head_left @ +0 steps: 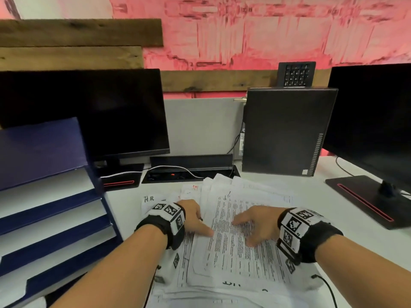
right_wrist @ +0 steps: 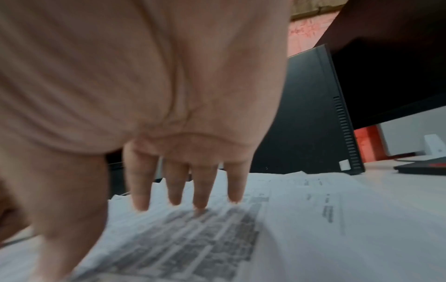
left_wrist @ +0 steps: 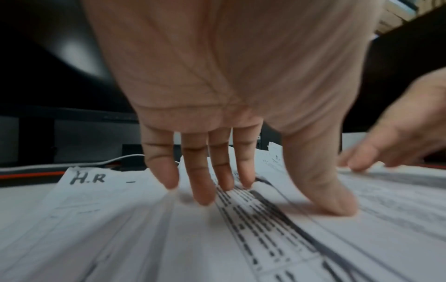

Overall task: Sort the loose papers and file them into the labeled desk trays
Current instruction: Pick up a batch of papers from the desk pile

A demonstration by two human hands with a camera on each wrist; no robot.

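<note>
A messy spread of printed white papers lies on the desk in front of me. One sheet at the left edge is marked "H.R" by hand. My left hand rests on the pile's left side, fingers straight and spread, thumb pressing a sheet. My right hand rests on the top printed sheet, fingers straight with their tips touching it. A dark blue stack of desk trays stands at the left; I cannot read any labels on them.
A dark monitor stands behind the trays, and a black computer tower behind the papers. A second monitor with its base is at the right. A cable box and a white cable sit behind the pile.
</note>
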